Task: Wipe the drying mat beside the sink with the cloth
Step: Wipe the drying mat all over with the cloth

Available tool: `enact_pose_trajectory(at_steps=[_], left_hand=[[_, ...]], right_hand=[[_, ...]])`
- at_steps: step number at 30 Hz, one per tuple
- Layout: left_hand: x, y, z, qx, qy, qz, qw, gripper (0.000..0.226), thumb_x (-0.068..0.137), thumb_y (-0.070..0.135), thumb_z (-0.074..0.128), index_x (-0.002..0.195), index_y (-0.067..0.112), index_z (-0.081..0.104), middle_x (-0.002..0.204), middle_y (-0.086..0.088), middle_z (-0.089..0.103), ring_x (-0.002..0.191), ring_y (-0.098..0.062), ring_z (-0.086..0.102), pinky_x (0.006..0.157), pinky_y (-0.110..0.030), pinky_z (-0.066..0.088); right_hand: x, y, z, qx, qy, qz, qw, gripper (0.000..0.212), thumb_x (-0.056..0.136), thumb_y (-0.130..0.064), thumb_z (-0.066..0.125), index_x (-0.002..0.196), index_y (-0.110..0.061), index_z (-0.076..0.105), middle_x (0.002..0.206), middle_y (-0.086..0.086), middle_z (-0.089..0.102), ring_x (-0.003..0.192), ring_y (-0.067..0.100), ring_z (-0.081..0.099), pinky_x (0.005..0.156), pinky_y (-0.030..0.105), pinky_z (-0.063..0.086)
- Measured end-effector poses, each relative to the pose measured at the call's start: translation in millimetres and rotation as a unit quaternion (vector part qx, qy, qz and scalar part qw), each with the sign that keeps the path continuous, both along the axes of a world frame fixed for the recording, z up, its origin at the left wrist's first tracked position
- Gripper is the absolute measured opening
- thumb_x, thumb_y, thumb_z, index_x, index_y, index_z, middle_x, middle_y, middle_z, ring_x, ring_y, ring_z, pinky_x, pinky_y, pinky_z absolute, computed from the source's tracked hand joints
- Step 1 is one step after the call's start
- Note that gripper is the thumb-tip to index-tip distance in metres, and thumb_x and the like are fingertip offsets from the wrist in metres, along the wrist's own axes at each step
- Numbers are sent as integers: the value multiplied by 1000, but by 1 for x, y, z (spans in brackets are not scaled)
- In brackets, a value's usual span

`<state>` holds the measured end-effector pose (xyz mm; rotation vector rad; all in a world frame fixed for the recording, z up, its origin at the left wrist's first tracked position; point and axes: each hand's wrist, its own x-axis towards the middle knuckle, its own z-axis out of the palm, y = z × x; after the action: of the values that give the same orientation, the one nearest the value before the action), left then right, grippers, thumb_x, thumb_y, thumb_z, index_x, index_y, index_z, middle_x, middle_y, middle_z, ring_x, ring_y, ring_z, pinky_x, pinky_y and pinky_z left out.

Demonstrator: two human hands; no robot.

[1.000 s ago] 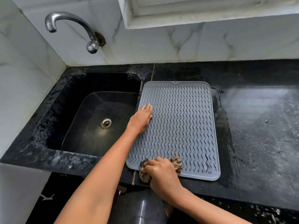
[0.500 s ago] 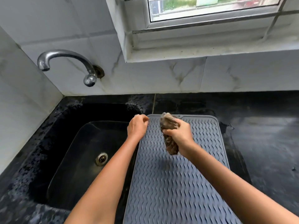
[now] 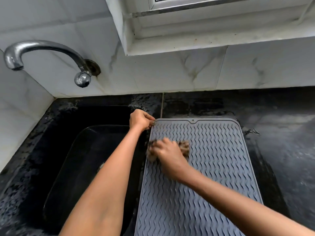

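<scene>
Plainly the wiping was under way: the grey ribbed drying mat (image 3: pixel 213 167) lay flat on the black counter (image 3: pixel 281 150), its long left edge just beside the sink (image 3: pixel 76 159), and the brown mottled cloth (image 3: pixel 185 147) sat bunched on its upper left part. The right hand (image 3: pixel 167 153) pressed down on the cloth with fingers curled over it, blurred as if mid-stroke. The left hand (image 3: pixel 140 120) pinched the mat's far left corner, seemingly to keep it from sliding. I judged the next move to call for firm strokes along the ridges toward the near edge, with the corner held fast. Half a second earlier the cloth had been lifted clear of the mat in the right hand; now it was down on the surface, while the left hand had kept to the same corner. A tap (image 3: pixel 51 53) stood above the sink.
</scene>
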<state>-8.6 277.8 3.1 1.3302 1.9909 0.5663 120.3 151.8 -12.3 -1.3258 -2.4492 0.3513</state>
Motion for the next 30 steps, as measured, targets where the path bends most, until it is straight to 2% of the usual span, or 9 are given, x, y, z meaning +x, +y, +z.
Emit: enact_pose_trajectory(at_steps=[5,8,11,13,16,21,25,28,30], left_hand=[[8,1,7,-11,21,21,999,11,78,0,74,72,9,77,75,-8,74,72,-18,72,73,-32,61],[13,2,11,-4,55,31,998,19,83,-2,66,72,9,77,82,-10,75,78,-22,71,77,-34,60],[17,5,18,-6,97,41,994,14,81,7,67,93,6,75,101,-14,71,94,-29,69,82,-38,59],[19,5,20,-8,116,46,992,17,80,8,67,95,4,73,102,-15,71,94,-30,69,80,-38,59],[19,6,17,-17,121,38,992,13,79,8,71,90,2,73,96,-15,72,89,-30,70,77,-38,60],[22,6,17,-21,115,30,993,10,80,2,68,88,-1,72,93,-16,72,87,-30,70,76,-39,60],[27,-6,13,41,183,-17,982,21,85,-2,56,91,6,74,102,-15,71,95,-31,67,83,-39,56],[35,-30,-1,139,233,-179,946,30,88,-3,50,108,10,68,116,-12,66,115,-29,58,112,-38,31],[32,-38,-8,101,153,-246,952,32,95,7,46,125,12,56,141,-9,51,138,-24,37,120,-36,2]], right_hand=[[6,-44,15,-83,23,138,987,30,76,-1,62,102,-13,68,103,5,63,96,26,54,72,39,42],[9,11,26,-39,90,18,995,23,82,-9,61,102,-19,67,105,3,66,97,21,58,81,39,50],[4,68,20,16,-14,-106,994,36,86,-6,48,121,-11,57,122,10,58,108,32,52,84,42,44],[-5,73,9,11,-66,-120,990,40,88,-4,44,127,-8,50,128,10,53,113,33,48,86,43,41],[-12,29,-4,33,-44,-78,995,44,82,-1,47,126,-6,52,130,13,53,113,32,48,85,42,40],[-13,-97,-6,5,30,34,999,33,73,-15,40,87,-19,71,97,-1,69,86,20,62,63,32,48],[-3,-93,8,8,21,132,991,26,75,-24,39,71,-26,65,73,-9,64,68,13,55,54,27,43],[4,-34,25,42,-8,82,996,33,74,-16,32,74,-12,65,75,4,66,71,24,60,57,34,46],[0,-9,27,26,-66,36,997,42,77,-14,25,86,-5,65,87,11,66,83,31,59,66,41,43]])
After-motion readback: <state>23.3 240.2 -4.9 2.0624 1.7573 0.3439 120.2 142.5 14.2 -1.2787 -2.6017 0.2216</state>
